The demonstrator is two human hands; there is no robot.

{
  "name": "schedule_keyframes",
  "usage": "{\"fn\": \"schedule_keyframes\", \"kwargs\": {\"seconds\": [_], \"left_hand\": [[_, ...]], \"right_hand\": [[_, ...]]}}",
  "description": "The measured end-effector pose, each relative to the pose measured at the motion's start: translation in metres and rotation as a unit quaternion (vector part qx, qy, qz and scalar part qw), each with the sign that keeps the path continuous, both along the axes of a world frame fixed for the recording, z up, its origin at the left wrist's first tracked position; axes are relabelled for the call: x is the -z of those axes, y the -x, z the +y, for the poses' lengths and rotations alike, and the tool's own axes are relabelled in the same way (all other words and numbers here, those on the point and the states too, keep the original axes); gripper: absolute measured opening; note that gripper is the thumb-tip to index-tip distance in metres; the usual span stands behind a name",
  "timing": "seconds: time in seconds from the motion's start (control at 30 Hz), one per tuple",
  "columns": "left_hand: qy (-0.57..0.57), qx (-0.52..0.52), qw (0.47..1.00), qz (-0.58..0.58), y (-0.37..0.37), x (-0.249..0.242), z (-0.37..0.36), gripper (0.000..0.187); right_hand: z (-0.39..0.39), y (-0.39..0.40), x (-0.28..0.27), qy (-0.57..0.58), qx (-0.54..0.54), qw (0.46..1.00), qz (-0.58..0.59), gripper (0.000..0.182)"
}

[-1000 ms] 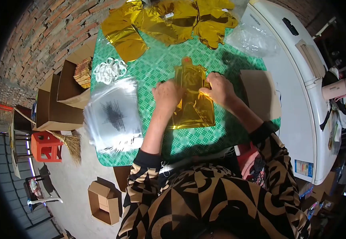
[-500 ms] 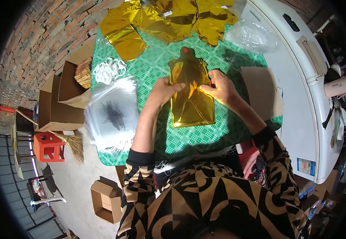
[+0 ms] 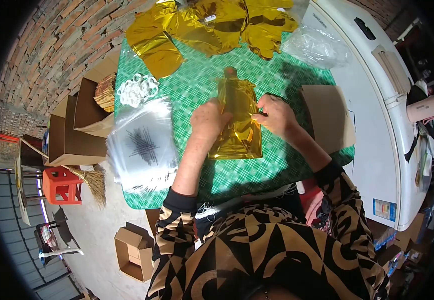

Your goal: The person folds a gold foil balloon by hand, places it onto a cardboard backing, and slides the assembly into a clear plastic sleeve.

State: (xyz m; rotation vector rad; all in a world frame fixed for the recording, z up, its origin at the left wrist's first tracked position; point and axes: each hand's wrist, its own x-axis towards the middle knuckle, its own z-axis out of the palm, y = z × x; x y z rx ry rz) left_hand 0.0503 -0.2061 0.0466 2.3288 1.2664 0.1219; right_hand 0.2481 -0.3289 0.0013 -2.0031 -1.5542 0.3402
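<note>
A shiny gold foil piece (image 3: 238, 135) lies upright in view on the green checked tablecloth (image 3: 187, 175), with a narrow tab at its far end. My left hand (image 3: 208, 120) grips its left edge, thumb over the foil and fingers curled. On the right edge, my right hand (image 3: 275, 116) pinches the foil between thumb and curled fingers. The foil is narrower and creased between the hands. To the left lie a stack of clear plastic bags (image 3: 144, 145) and a heap of white loops (image 3: 138, 90).
More gold foil pieces (image 3: 207, 27) cover the far side of the table, beside clear plastic (image 3: 317, 47). Brown card sheets (image 3: 328, 117) lie at the right, near a white appliance (image 3: 372, 165). Cardboard boxes (image 3: 77, 140) and a red stool (image 3: 62, 186) stand left.
The foil's sides have been drawn inward, so it looks narrower and more creased. Its far tab has come nearer to me. My left hand's fingers are more curled, and it has shifted slightly.
</note>
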Motion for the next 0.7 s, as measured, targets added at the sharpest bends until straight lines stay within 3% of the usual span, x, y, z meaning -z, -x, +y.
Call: {"fn": "schedule_keyframes", "kwargs": {"seconds": [0.07,0.27,0.37,0.47,0.57,0.7], "left_hand": [[-0.009,0.012,1.000,-0.003,-0.003,0.009,0.003,0.052],[0.017,0.036,0.999,0.030,-0.006,0.012,0.008,0.043],[0.132,-0.003,0.991,0.034,-0.007,-0.018,0.006,0.041],[0.235,-0.016,0.964,-0.126,0.006,-0.003,0.013,0.035],[0.292,-0.028,0.934,-0.205,0.011,0.007,0.016,0.021],[0.338,0.017,0.895,-0.291,0.015,-0.013,0.009,0.019]], "right_hand": [[0.001,0.002,-0.007,0.041,0.008,0.999,0.009,0.039],[0.000,-0.001,-0.002,0.022,-0.005,1.000,0.007,0.041],[-0.002,-0.003,-0.003,0.004,-0.002,0.999,0.051,0.044],[-0.003,-0.001,-0.002,-0.017,0.026,0.995,0.095,0.053],[-0.005,-0.009,0.008,-0.001,0.009,0.984,0.176,0.058],[-0.008,-0.005,-0.017,-0.019,-0.069,0.924,0.376,0.039]]}}
